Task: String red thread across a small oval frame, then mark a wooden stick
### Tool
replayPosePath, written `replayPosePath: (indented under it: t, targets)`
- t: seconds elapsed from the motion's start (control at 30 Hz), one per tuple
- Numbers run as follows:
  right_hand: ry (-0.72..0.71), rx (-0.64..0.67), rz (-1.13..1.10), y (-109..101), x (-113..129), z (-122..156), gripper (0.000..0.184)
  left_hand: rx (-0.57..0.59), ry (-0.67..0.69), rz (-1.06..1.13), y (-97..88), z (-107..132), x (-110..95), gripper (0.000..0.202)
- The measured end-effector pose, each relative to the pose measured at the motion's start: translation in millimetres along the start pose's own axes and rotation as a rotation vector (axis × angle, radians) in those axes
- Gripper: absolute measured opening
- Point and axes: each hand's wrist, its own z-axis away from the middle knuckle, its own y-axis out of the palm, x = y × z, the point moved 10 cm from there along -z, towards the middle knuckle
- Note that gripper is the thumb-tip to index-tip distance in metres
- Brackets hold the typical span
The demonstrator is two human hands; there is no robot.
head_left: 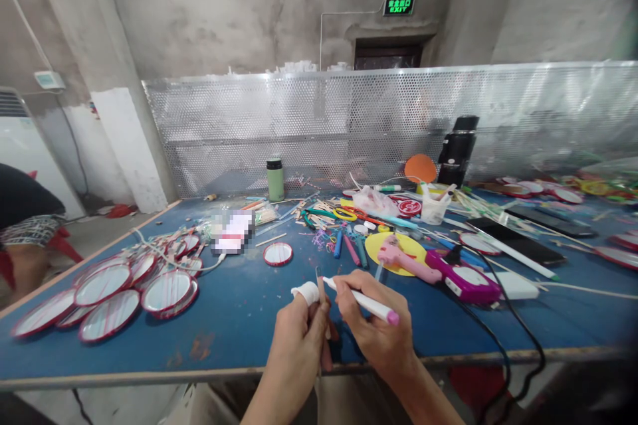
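My left hand (302, 335) is closed at the front of the table, pinching a thin light-coloured stick (320, 287) that points upward. A white wrapping (306, 292) covers one of its fingers. Beside it, my right hand (376, 319) grips a white marker pen (369, 302) with a pink end. The pen's tip is at the upper part of the stick; whether they touch I cannot tell. Just beyond my hands lies a round red-rimmed disc (278, 254). To the right, a pink glue gun (406, 259) rests on a yellow disc (376, 246).
Red-rimmed discs (109, 315) are piled at left near a phone (233, 232). A green bottle (275, 180) and a black bottle (457, 151) stand behind. Right, a purple device (463, 279) has cables over the table edge. A person's leg (27, 259) shows far left.
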Motion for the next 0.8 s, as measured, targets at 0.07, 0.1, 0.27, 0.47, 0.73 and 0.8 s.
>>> replayPosePath:
  t: [0.07,0.1,0.27,0.47,0.73,0.8]
  targets:
    - [-0.003,-0.016,0.014,-1.5,0.4,0.5,0.018,0.006,-0.002,0.006,0.5,-0.2,1.7,0.031]
    - [-0.007,-0.019,0.016,-1.8,0.9,0.9,0.018,0.01,-0.002,0.008,0.9,-0.4,2.4,0.032]
    - [-0.032,0.006,-0.012,-0.4,3.9,1.8,0.015,0.013,-0.002,0.0,1.1,-1.0,2.4,0.03]
    - [-0.051,0.025,-0.056,0.8,6.5,0.2,0.015,0.007,0.022,0.009,1.1,-0.1,-1.5,0.028]
    - [-0.046,0.036,-0.033,3.1,4.7,1.9,0.015,0.008,0.012,0.017,1.7,-1.3,-0.1,0.027]
    - [-0.05,0.013,-0.001,0.5,4.6,2.3,0.015,0.012,-0.002,0.007,2.1,-1.8,1.8,0.028]
